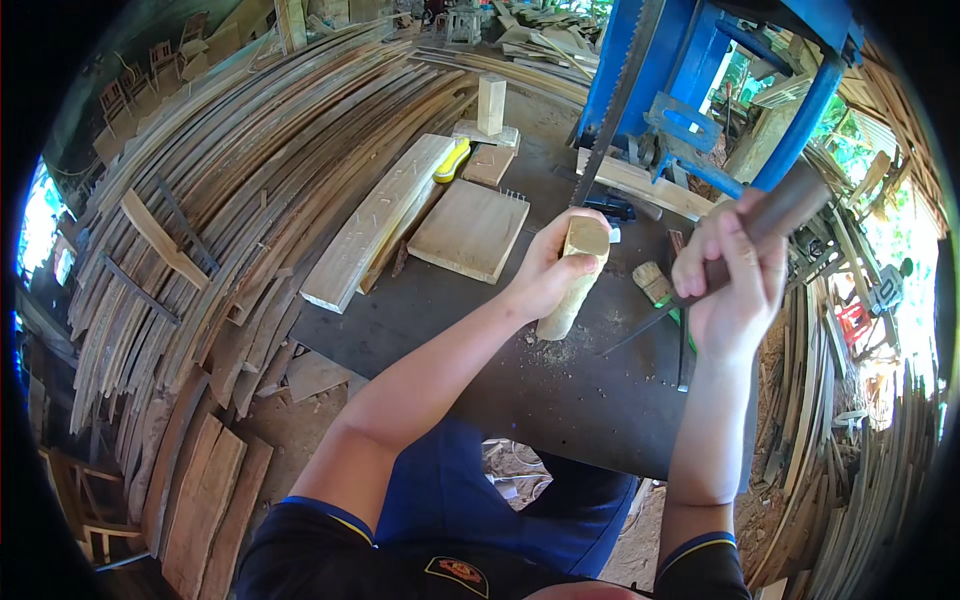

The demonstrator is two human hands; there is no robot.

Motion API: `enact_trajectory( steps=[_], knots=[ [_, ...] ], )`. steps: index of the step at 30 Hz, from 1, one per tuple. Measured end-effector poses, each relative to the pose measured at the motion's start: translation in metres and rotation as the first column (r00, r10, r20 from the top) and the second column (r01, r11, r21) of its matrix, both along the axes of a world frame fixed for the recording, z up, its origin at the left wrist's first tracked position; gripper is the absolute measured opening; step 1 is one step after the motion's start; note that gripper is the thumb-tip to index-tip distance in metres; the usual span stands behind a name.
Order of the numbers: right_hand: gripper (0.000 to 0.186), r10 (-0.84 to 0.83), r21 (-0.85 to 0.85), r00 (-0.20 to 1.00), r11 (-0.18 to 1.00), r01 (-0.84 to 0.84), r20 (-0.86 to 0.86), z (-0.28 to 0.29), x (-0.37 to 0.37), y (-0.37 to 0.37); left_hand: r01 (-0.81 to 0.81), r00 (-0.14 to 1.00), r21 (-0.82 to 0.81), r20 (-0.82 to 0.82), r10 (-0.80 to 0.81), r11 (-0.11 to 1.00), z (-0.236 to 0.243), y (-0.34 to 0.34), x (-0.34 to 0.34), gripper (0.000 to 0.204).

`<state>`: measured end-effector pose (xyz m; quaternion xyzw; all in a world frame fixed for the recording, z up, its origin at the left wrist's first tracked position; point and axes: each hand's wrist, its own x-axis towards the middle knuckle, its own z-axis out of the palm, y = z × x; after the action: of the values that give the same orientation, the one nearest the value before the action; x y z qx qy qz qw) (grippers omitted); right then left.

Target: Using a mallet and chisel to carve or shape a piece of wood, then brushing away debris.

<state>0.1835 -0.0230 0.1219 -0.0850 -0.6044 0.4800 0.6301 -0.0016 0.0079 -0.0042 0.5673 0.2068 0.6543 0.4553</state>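
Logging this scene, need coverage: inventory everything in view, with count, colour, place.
Table: 1, dark, centre
Wood piece: 1, pale, centre
Tool: 1, brown handle, right
Long block: 1, pale, table's left
Square board: 1, pale, right of long block
Yellow object: 1, yellow, beside long block
Upright block: 1, pale, far end
Machine: 1, blue, upper right
Planks: many, brown, left
Smaller clutter: uncountable
Left hand: 1, bare, gripping wood piece
Right hand: 1, bare, gripping tool

Square board [468,232]: pale wood, smooth, matt. Left of board: long beam [378,222], matt wood; farther left, stacked planks [270,160], rough wood. Right of board: held block [566,302], matt wood; beyond, blue frame [690,80], painted metal.
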Motion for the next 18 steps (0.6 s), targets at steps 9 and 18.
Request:
enact_trajectory(
  steps=[9,18],
  knots=[
    [0.024,0.231,0.2,0.953,0.942,-0.269,0.195,0.013,0.0,0.005,0.157,0.978,-0.064,0.151,-0.146,0.986,0.002,0.003,0.009,0.063],
    [0.024,0.311,-0.099,0.903,0.951,-0.295,0.298,-0.014,-0.037,0.013,-0.11,0.993,-0.127,-0.059,0.104,0.986,0.051,-0.031,0.016,0.037]
  ],
)
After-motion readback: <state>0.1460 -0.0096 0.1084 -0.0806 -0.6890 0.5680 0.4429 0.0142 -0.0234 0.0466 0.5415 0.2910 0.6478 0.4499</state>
